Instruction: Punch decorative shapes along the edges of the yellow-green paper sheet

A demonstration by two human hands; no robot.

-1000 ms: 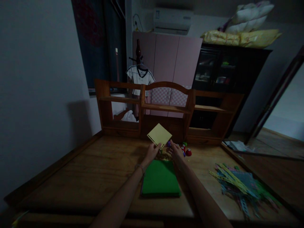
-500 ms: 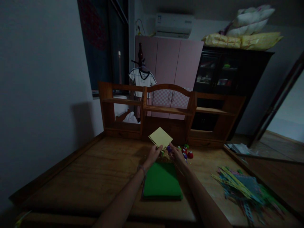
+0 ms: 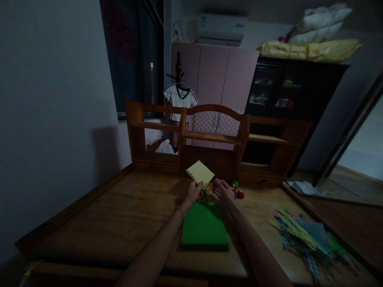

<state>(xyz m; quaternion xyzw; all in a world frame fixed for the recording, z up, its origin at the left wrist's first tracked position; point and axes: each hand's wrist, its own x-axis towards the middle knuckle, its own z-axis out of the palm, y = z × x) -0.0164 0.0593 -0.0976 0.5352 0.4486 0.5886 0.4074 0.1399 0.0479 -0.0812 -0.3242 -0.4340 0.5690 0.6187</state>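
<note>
My left hand point(image 3: 194, 193) pinches the lower corner of a pale yellow sheet of paper point(image 3: 200, 173), which is tilted up over the table. A row of small punched holes runs along the sheet's lower left edge. Just right of the paper, my right hand point(image 3: 224, 192) is closed on a small purple craft punch point(image 3: 217, 182), partly hidden by the fingers. The punch and the paper appear slightly apart. Below both hands lies a green stack of sheets point(image 3: 205, 227). Small paper bits point(image 3: 212, 198) are scattered behind it.
Several red, green and purple punches point(image 3: 240, 194) stand beyond my right hand. A heap of cut, coloured paper strips point(image 3: 311, 235) covers the table's right side. A wooden shelf unit point(image 3: 211, 137) rises at the back edge of the wooden table point(image 3: 125, 215).
My right hand, with the purple punch, has moved slightly right, away from the paper's corner. The paper has shifted a little left in my left hand.
</note>
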